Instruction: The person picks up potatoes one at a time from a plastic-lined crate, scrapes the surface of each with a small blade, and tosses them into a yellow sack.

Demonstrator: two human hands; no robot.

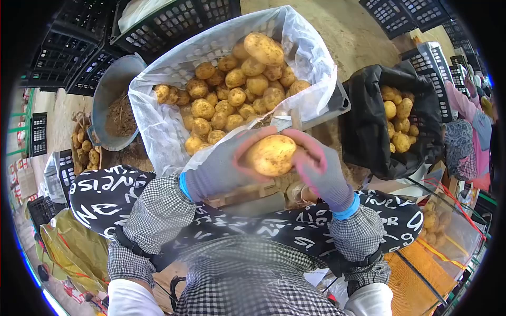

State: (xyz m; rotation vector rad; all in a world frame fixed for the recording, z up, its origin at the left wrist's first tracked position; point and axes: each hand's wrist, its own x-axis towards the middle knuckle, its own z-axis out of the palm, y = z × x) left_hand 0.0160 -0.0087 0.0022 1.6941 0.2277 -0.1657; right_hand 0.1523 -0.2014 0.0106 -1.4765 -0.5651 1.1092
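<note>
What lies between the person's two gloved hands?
One potato, held by the left hand and the right hand on either side; the head view shows it.

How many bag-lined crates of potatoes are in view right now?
2. The black crate lined with white plastic sits straight ahead, just beyond the held yellow potato; the crate lined with black plastic sits to its right. Others may be hidden.

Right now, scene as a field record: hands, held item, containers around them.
held: one pale yellow oval potato
left hand: grey knit glove, pink fingertips, grips its left side
right hand: matching glove, grips its right side
ahead: white plastic sack lining a black crate, holds a heap of potatoes
right: black bag liner with more potatoes
left: grey metal basin, brown debris inside
</note>
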